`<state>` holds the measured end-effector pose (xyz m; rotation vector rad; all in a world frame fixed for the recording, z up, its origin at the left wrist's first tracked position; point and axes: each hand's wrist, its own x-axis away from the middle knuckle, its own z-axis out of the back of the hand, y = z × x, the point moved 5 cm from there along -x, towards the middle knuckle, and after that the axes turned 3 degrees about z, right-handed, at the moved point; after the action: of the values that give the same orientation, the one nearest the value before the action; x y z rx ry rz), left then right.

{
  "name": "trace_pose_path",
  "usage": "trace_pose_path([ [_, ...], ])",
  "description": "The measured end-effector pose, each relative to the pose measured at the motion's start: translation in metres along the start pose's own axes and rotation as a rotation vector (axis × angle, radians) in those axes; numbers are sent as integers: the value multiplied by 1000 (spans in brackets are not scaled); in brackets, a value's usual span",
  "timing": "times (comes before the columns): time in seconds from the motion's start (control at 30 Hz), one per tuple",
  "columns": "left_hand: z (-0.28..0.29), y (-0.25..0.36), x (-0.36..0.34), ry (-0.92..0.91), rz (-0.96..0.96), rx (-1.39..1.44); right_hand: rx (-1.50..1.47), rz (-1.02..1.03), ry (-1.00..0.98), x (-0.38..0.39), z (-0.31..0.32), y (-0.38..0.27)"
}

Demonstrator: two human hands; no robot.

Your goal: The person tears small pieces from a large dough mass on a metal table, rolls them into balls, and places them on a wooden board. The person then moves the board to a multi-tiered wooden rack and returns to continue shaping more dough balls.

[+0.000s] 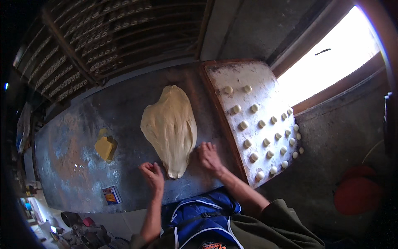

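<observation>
A large, smooth, pale slab of dough (171,124) lies on the dark worktable, wide at the far end and narrowing toward me. My left hand (152,176) is just left of its narrow near end, with fingers loosely bent, thumb apart and nothing seen in it. Close by the dough's right edge, my right hand (210,157) rests low over the table. Its fingers are slightly bent and spread, and it appears to hold nothing. Neither hand clearly grips the dough.
A wood-edged board (224,74) with several small round dough pieces (243,125) stands at the right. A yellow lump (105,147) and a small blue printed packet (112,195) lie on the worktable (87,120). Behind are racks (99,41) of ring-shaped pieces.
</observation>
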<state>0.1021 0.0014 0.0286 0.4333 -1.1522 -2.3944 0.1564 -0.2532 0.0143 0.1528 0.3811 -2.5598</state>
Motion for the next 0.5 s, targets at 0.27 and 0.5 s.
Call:
trace_pose_path([
  [0.27,40,-41,33,-45,-346,-270,-279,-24,-45,22,12,28],
  [0.5,45,-4,50,-189,-321,-201,-365,-9,-15,40,0,2],
])
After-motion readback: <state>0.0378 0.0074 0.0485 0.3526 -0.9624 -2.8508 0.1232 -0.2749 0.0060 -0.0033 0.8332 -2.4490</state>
